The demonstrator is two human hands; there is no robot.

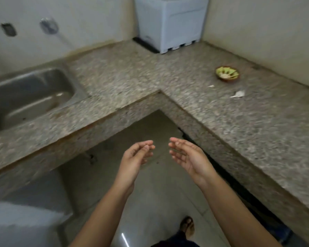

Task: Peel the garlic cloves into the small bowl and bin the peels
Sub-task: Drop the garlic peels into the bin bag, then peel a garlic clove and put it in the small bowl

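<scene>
Plainly slack grips — left hand (135,160), right hand (189,160) — loosely uncurled, apart, empty.

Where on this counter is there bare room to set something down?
Bare stone lies between the sink and the white box, and along the near right run of the counter. The only clutter is the small bowl with peel scraps beside it.
</scene>
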